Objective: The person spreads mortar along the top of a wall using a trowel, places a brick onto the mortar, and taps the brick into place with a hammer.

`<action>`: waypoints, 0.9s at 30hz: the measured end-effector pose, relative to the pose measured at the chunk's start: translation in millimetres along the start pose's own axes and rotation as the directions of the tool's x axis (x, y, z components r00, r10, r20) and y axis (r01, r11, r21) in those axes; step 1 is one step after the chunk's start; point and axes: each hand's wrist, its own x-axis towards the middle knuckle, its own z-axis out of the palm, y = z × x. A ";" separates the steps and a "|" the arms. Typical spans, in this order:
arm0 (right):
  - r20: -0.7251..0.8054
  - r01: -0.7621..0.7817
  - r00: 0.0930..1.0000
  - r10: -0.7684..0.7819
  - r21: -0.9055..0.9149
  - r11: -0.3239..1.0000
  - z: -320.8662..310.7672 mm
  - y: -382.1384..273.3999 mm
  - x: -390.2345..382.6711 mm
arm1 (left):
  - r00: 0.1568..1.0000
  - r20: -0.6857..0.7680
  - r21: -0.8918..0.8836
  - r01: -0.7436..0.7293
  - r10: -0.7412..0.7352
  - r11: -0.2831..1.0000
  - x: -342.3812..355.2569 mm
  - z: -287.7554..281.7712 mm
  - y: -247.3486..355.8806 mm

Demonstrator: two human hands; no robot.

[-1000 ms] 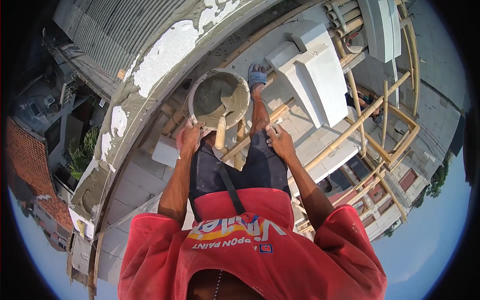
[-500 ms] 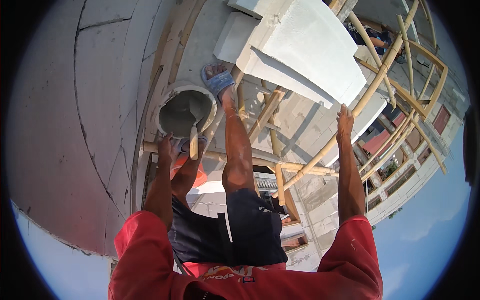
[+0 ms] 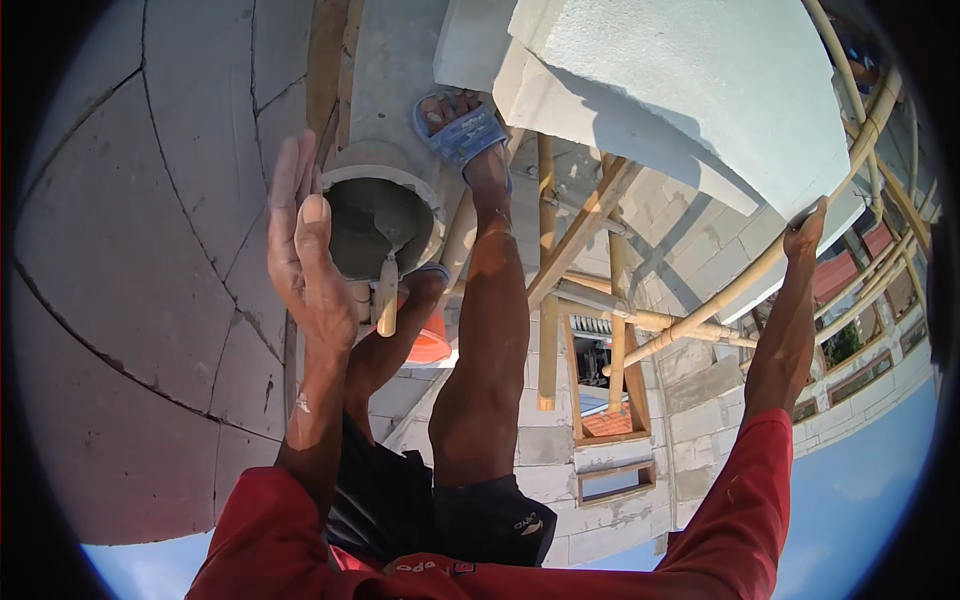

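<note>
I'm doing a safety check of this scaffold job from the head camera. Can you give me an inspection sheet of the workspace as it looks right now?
Surface: bamboo scaffold poles beside a grey block wall; sandalled foot on a ledge.
Job's things: mortar bucket by the wall, wooden-handled trowel in it.
Clutter: nothing seen.
Hands: left hand open, raised in front of the wall, holding nothing; right hand up at the edge of a white slab, fingers mostly hidden.
Cables: nothing seen.
Surroundings: block building with a window opening below, blue sky.
</note>
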 end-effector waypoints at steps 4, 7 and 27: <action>-0.075 -0.053 0.996 0.042 -0.153 0.987 -0.2 5.7 11.3 | 0.891 0.427 -0.185 -0.079 0.152 0.980 104.6 105.5 13.2; -0.084 -0.110 0.992 0.094 -0.210 0.972 -0.5 -2.2 1.2 | 0.886 0.457 0.024 -0.101 0.079 0.995 110.5 144.5 27.5; 0.159 0.150 0.987 -0.028 -0.835 0.529 -2.9 -65.8 -159.5 | 0.808 0.454 0.238 0.297 -0.376 0.925 35.9 10.1 108.0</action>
